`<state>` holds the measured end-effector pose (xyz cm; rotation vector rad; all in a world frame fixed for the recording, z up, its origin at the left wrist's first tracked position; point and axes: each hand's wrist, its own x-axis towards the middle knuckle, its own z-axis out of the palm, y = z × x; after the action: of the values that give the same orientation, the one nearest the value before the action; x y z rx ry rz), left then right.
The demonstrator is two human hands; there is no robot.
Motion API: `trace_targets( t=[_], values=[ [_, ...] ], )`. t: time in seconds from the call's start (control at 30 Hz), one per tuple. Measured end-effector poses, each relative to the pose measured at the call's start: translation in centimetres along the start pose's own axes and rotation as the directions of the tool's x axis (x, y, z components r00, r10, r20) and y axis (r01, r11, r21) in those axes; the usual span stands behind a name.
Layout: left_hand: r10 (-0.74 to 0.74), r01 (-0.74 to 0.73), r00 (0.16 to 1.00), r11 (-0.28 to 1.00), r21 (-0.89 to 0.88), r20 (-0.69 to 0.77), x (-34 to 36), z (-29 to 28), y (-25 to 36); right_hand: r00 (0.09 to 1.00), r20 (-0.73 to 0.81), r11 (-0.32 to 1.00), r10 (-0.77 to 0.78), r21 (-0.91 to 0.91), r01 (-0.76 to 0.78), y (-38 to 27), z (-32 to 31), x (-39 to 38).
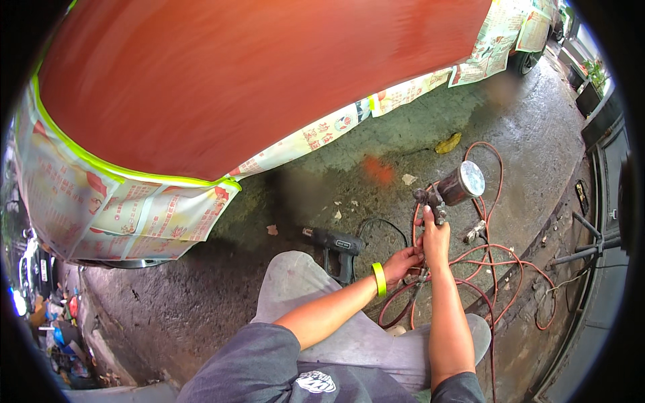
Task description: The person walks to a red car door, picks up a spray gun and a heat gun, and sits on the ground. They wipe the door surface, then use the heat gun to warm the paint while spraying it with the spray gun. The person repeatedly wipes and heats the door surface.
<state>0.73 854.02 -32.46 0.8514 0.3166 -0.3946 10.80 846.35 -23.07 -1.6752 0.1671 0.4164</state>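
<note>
— Wet, stained concrete floor (484, 127), outdoors by the look of it, with a red car panel (255, 74) filling the upper view. What are the hands at?

— The right hand (435, 240) has its fingers wrapped tight round the grip of a spray gun (449, 191), held upright over the floor, its metal cup tilted to the right. The left hand (403, 263) pinches something at the base of the handle, where the red air hose (494, 252) seems to join; the exact fitting I cannot tell.

— So which step, do you reckon?

— Readying the gun, I'd judge, not spraying: the nozzle points away from the panel. The next move would call for a firm seat at that joint.

— And the paper?

— Newspaper sheets (127, 208), pale with red print, hang below the panel, edged with yellow-green tape (80, 158). More sheets run along its right edge. A dark heat gun (336, 245) lies on the floor just left of the hands.
</note>
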Motion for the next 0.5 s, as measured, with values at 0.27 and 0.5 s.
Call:
trace_targets(
  t=[0.27, 0.5],
  values=[
    [-0.021, 0.022, 1.0, 0.999, 0.042, -0.013, -0.3, 0.2, -0.1, 0.998, 0.031, 0.997, 0.048, -0.058, -0.046, -0.7, -0.2, -0.6],
    [-0.043, 0.044, 0.999, 0.997, 0.068, -0.02, -0.6, 0.3, 0.3, 0.998, 0.047, 0.994, 0.042, -0.106, -0.037, -1.7, 0.0, -1.2]
  ],
)
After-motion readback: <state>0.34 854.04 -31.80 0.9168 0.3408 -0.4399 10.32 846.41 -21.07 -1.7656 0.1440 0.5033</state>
